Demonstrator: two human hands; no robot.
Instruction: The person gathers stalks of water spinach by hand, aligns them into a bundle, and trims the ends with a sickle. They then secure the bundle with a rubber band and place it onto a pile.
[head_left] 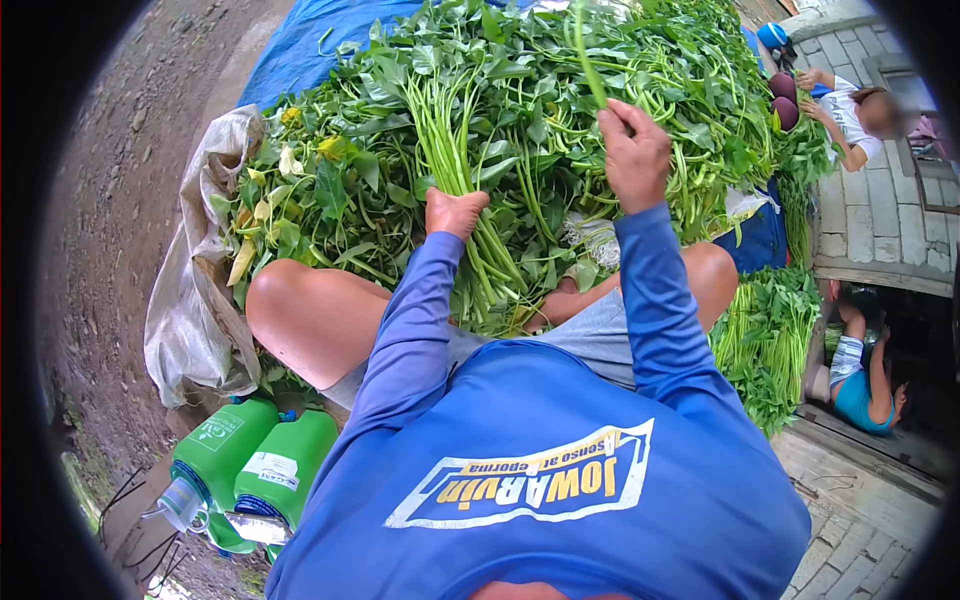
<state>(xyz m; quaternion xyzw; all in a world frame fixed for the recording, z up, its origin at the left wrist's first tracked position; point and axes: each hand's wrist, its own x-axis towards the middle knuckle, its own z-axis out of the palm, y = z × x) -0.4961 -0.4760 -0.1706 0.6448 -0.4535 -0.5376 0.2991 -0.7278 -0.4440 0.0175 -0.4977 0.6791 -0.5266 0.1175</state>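
Note:
My left hand [456,212] is closed around a bunch of long green leafy stems [440,135], with the leaves pointing away from me and the cut ends hanging toward my lap. Raised to the right, my right hand [637,155] pinches a single green stem [586,60] between thumb and fingers; its upper end runs out of view. Beneath and beyond both hands spreads a large pile of the same leafy greens [690,90]. Yellowed leaves [242,260] lie at the pile's left edge. White stringy material [597,240] lies near my foot.
A blue tarp [290,55] lies under the pile. A whitish sack [185,300] and green jugs [222,436] are at my left. Bundled greens [768,330] lie at my right. One person [850,115] handles greens at upper right; another person [868,385] sits below.

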